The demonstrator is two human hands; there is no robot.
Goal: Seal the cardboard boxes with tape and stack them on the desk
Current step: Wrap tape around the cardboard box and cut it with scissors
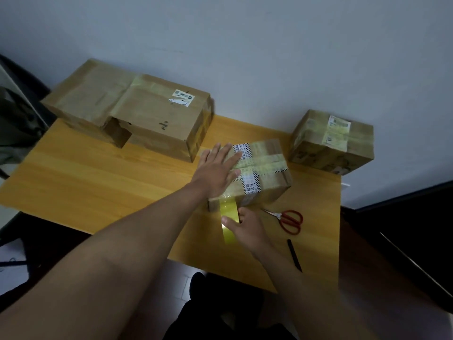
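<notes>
Head view, nearest first:
Right hand [245, 225]: fingers curled round the tape roll [230, 223], thumb on its outer face; the roll is mostly hidden by the hand, only its yellowish band showing, at the near side of the middle box.
Tape strip [226, 201]: runs from the roll up the near wall of the box onto its top; appears stuck at the top edge.
Left hand [217, 171]: flat, fingers straight and spread, pressing down on the left part of the box top; holds nothing.
Middle box [267, 182]: on the desk [98, 182], right of centre; already crossed with clear and printed striped tape.
Large boxes [147, 116]: two butted together at the far left against the wall, not stacked.
Small box [331, 141]: far right corner, well apart from the others, heavily taped.
Scissors [286, 219]: red handles, just right of the right hand.
Pen [294, 255]: dark, near the desk's front edge.
Handling, judged: cardboard stiff but dentable at the flaps; looks light, since one flat palm holds it. Glossy tape makes the faces slick, so lift with both palms on opposite side walls, low down, not by the tape.
Tape, judged: thin, clingy, prone to folding on itself; keep it taut.
Stage, judged: sealing under way, stacking not yet begun.
</notes>
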